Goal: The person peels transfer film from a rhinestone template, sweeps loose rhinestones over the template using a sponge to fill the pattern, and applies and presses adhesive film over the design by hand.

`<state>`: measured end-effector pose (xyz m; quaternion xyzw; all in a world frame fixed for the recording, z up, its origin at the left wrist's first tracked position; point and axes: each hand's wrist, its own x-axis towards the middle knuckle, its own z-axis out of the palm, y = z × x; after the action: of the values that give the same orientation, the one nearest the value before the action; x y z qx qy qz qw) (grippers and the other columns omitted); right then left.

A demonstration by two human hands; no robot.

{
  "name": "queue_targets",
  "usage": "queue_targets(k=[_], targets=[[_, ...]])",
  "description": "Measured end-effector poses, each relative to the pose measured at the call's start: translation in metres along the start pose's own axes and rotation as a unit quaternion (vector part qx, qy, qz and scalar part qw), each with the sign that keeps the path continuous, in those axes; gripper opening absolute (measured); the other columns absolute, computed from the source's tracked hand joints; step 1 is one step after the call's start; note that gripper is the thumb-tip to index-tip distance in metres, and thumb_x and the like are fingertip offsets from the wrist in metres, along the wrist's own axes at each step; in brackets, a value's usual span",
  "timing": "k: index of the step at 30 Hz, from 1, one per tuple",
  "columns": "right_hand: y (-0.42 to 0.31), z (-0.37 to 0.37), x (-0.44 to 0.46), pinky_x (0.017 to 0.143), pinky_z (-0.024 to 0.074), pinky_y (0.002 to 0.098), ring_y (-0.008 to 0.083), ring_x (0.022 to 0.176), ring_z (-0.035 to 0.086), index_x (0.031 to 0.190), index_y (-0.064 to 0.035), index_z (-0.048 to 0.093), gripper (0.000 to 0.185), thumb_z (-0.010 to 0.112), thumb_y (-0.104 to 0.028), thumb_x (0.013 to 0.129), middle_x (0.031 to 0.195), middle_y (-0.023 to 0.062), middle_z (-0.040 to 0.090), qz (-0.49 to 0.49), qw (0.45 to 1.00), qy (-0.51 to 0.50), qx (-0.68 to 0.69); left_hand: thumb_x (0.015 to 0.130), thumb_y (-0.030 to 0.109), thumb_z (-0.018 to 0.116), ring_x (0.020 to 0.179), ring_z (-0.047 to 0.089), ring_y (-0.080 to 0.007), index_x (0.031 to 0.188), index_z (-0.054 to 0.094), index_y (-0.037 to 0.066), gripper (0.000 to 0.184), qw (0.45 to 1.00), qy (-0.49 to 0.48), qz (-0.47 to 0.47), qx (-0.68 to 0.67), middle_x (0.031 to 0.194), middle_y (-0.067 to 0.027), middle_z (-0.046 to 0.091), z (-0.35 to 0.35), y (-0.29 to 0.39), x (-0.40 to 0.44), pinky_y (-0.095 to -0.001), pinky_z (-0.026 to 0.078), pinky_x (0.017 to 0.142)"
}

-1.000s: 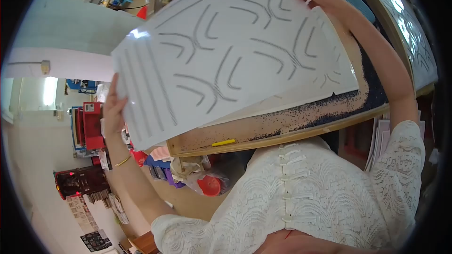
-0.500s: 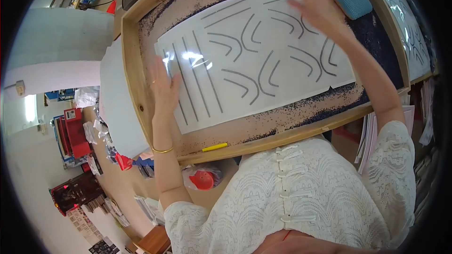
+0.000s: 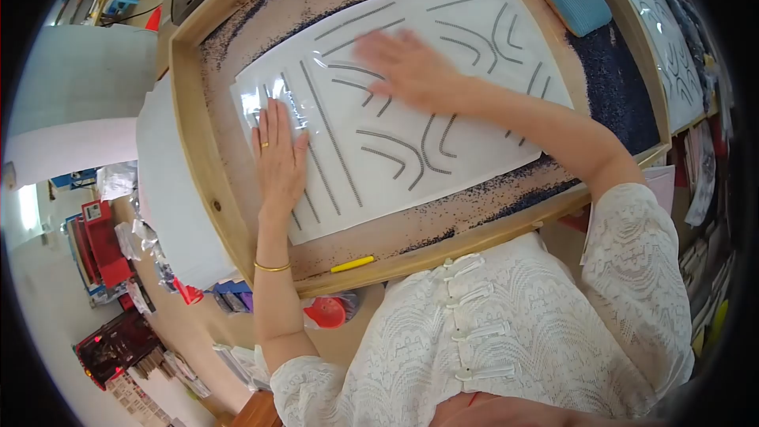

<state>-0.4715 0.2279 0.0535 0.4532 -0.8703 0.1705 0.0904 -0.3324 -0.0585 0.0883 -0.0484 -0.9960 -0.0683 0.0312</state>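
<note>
A white sheet with a glossy clear surface (image 3: 474,150) lies in a shallow wooden-framed tray (image 3: 186,111). Dark dotted straight and curved lines run across it. My left hand (image 3: 281,154) rests flat on its left part, over the straight lines, with fingers stretched out and a ring and bangle showing. Across the upper middle of the sheet, my right hand (image 3: 411,71) is palm down over the curved lines. It is blurred by motion, its fingers look spread, and nothing shows in it. Whether it presses on the surface is hard to tell.
Dark blue grains (image 3: 624,87) are strewn around the sheet, thickest at the right. A folded blue cloth (image 3: 573,0) lies in the upper right corner. Along the near edge sits a yellow pen-like tool (image 3: 353,264). Another patterned sheet (image 3: 664,39) is beyond the right rim.
My right hand has swept left from the sheet's upper right corner to its upper middle. My left hand stays on the left part, now lying flatter. The view has shifted slightly.
</note>
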Motion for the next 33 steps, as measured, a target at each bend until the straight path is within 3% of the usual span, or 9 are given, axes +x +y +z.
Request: queue_targets(k=[9, 10, 13, 14, 17, 23, 26, 27, 33], targets=[[0.146, -0.049, -0.101, 0.124, 0.0218, 0.0456, 0.0342, 0.152, 0.027, 0.157, -0.0054, 0.035, 0.06, 0.042, -0.041, 0.108, 0.165, 0.0171, 0.031, 0.23, 0.97, 0.048, -0.053, 0.107, 0.031, 0.042, 0.155, 0.019, -0.0335, 0.161, 0.023, 0.002, 0.064, 1.0, -0.022, -0.012, -0.01, 0.169, -0.0154, 0.021, -0.005, 0.001, 0.002, -0.0481, 0.011, 0.127], [0.146, -0.058, -0.104, 0.119, 0.0312, 0.0434, 0.0346, 0.147, 0.038, 0.15, -0.0015, 0.046, 0.053, 0.047, -0.034, 0.107, 0.158, 0.0201, 0.041, 0.191, 0.978, 0.07, -0.049, 0.107, 0.031, 0.043, 0.155, 0.019, -0.0335, 0.161, 0.023, 0.001, 0.065, 1.0, -0.025, -0.014, -0.009, 0.168, -0.0159, 0.021, -0.008, 0.002, 0.002, -0.0482, 0.011, 0.127], [0.159, -0.077, -0.093, 0.11, 0.0426, 0.0344, 0.0264, 0.136, 0.053, 0.144, 0.0009, 0.052, 0.048, 0.051, -0.028, 0.106, 0.153, 0.0131, 0.051, 0.381, 0.881, 0.11, 0.257, 0.105, 0.028, 0.051, 0.152, 0.027, -0.0343, 0.155, 0.038, 0.003, 0.057, 0.999, 0.022, -0.008, -0.023, 0.166, -0.0168, 0.027, -0.006, 0.0, 0.003, -0.0479, 0.018, 0.124], [0.152, -0.094, -0.088, 0.097, 0.0493, 0.0293, 0.0183, 0.115, 0.064, 0.136, 0.0023, 0.06, 0.043, 0.059, -0.024, 0.102, 0.137, 0.0099, 0.064, 0.388, 0.881, 0.135, 0.233, 0.103, 0.026, 0.054, 0.149, 0.032, -0.034, 0.151, 0.043, 0.004, 0.054, 0.999, 0.033, -0.005, 0.005, 0.163, -0.0165, 0.033, -0.008, 0.002, 0.009, -0.0477, 0.021, 0.121], [0.151, -0.112, -0.084, 0.084, 0.05, 0.0277, 0.0145, 0.097, 0.063, 0.136, 0.0003, 0.061, 0.043, 0.062, -0.024, 0.1, 0.126, 0.0079, 0.066, 0.463, 0.802, 0.16, 0.343, 0.099, 0.023, 0.063, 0.138, 0.047, -0.033, 0.14, 0.057, 0.008, 0.044, 0.998, 0.061, 0.017, 0.032, 0.151, -0.0156, 0.05, -0.021, 0.01, 0.036, -0.0467, 0.03, 0.114], [0.19, -0.082, -0.101, 0.07, 0.0479, 0.0306, 0.0116, 0.081, 0.057, 0.122, -0.0045, 0.067, 0.033, 0.064, -0.026, 0.097, 0.097, 0.0039, 0.069, 0.458, 0.781, 0.097, 0.415, 0.087, 0.024, 0.076, 0.12, 0.06, -0.0355, 0.129, 0.066, 0.007, 0.046, 0.984, 0.108, 0.07, -0.12, 0.126, -0.0165, 0.068, -0.005, 0.003, 0.129, -0.0477, 0.038, 0.107], [0.194, -0.064, -0.096, 0.074, 0.0492, 0.0373, 0.0139, 0.081, 0.056, 0.095, -0.0036, 0.068, 0.014, 0.063, -0.016, 0.092, 0.081, 0.002, 0.066, 0.355, 0.882, 0.214, 0.223, 0.078, 0.025, 0.083, 0.118, 0.06, -0.0397, 0.128, 0.065, 0.003, 0.057, 0.959, 0.209, 0.106, -0.159, 0.124, -0.0203, 0.068, 0.038, -0.015, 0.176, -0.0483, 0.042, 0.106], [0.197, -0.064, -0.095, 0.072, 0.0495, 0.0369, 0.0125, 0.079, 0.055, 0.094, -0.0026, 0.068, 0.01, 0.063, -0.01, 0.09, 0.081, 0.0047, 0.067, 0.372, 0.822, 0.219, 0.372, 0.075, 0.023, 0.085, 0.119, 0.06, -0.0381, 0.125, 0.066, 0.002, 0.058, 0.954, 0.216, 0.121, -0.169, 0.125, -0.0197, 0.068, 0.045, -0.018, 0.185, -0.0491, 0.041, 0.107], [0.167, -0.09, -0.088, 0.067, 0.0498, 0.0302, 0.0124, 0.077, 0.061, 0.105, 0.0006, 0.073, 0.022, 0.075, -0.011, 0.087, 0.082, 0.0037, 0.07, 0.405, 0.847, 0.211, 0.27, 0.078, 0.017, 0.083, 0.113, 0.061, -0.0363, 0.114, 0.071, 0.002, 0.041, 0.954, 0.198, 0.075, -0.213, 0.119, -0.0168, 0.069, 0.038, -0.004, 0.177, -0.0455, 0.043, 0.103]])
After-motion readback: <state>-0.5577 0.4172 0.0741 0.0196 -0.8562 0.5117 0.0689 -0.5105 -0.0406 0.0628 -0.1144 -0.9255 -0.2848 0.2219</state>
